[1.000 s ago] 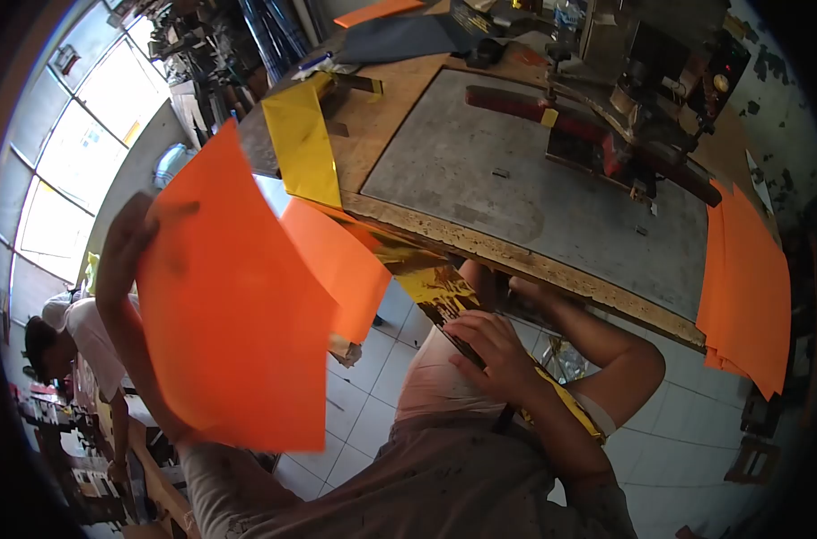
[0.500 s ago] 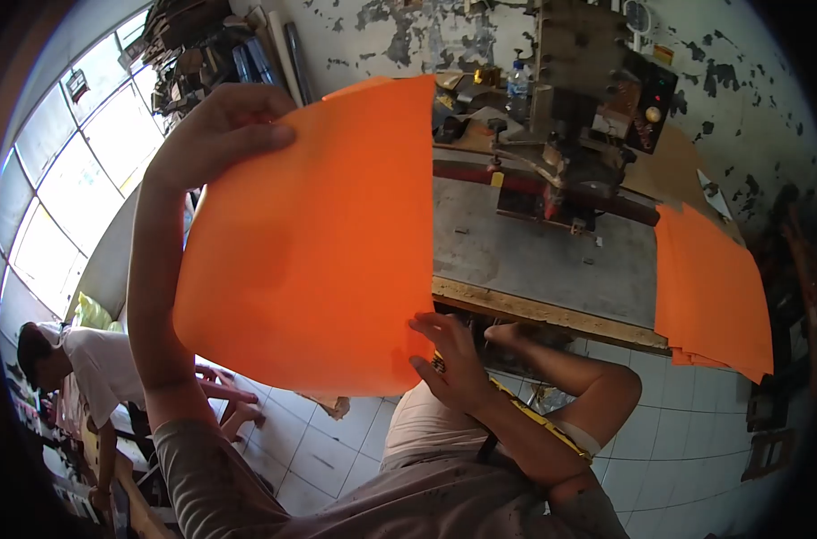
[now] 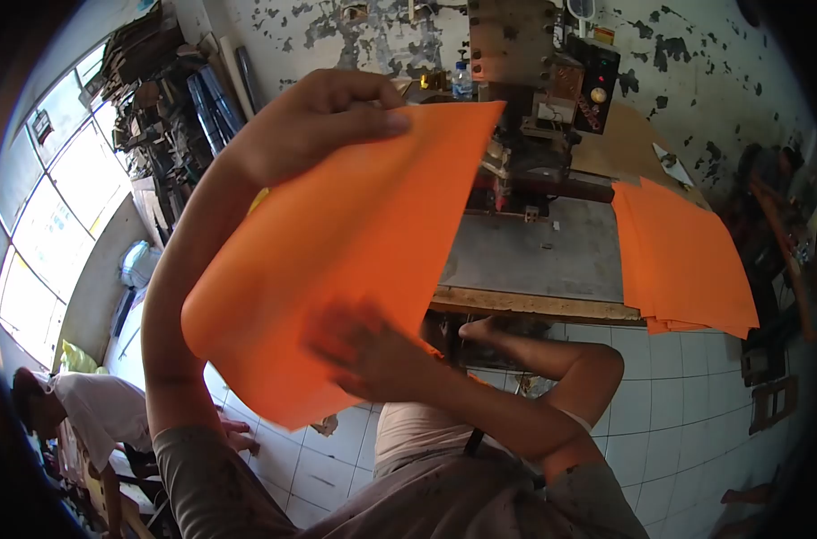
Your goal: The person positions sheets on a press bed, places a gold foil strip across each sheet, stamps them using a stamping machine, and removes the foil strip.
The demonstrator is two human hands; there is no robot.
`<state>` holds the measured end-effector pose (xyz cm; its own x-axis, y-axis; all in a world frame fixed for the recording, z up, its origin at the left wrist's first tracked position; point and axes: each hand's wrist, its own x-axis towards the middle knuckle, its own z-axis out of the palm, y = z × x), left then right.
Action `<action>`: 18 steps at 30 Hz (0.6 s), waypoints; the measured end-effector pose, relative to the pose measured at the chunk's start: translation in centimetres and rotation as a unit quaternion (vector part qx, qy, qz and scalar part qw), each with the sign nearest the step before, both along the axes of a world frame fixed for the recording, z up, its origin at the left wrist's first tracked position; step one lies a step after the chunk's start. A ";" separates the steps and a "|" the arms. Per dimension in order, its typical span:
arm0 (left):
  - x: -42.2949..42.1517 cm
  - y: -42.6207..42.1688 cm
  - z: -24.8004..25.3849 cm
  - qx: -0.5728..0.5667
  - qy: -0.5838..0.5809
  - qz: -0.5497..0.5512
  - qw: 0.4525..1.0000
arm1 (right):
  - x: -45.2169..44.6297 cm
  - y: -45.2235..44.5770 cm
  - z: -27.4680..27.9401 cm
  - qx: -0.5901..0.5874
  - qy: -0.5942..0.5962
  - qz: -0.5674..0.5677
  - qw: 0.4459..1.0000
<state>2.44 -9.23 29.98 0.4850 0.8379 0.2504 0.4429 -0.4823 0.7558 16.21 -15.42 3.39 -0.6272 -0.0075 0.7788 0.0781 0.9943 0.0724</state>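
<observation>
A large orange sheet (image 3: 337, 242) hangs curved in front of me. My left hand (image 3: 337, 112) pinches its top edge between thumb and fingers. Against the lower part of the sheet lies my right hand (image 3: 364, 350), its fingers spread and smeared by motion. Behind the sheet, a grey metal plate (image 3: 534, 251) on the workbench is partly covered. The press machine (image 3: 525, 117) rises at the back of the bench. A fanned stack of orange sheets (image 3: 682, 256) lies at the bench's right side, overhanging its front edge.
Another person (image 3: 94, 409) bends over at the lower left. A plastic bottle (image 3: 462, 81) stands at the back of the bench. The wooden front edge (image 3: 543, 304) of the bench runs above my legs. Dark shelving (image 3: 148, 117) stands beside the window.
The view has turned right. My left hand has raised the orange sheet before the bench, and my right hand has moved from the gold foil strip onto the sheet's lower part.
</observation>
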 end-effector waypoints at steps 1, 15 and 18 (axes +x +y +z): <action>-0.3 -0.1 0.0 -0.017 -0.018 0.002 1.000 | 0.8 -0.7 -1.9 0.102 -0.146 0.019 0.984; 3.9 0.2 -1.2 -0.059 -0.176 -0.106 0.977 | 2.2 0.2 -0.1 -0.146 -0.130 0.062 0.979; 2.1 -0.8 -0.7 -0.026 -0.176 -0.061 0.982 | 5.0 -2.2 -3.7 -0.304 -0.557 0.158 0.756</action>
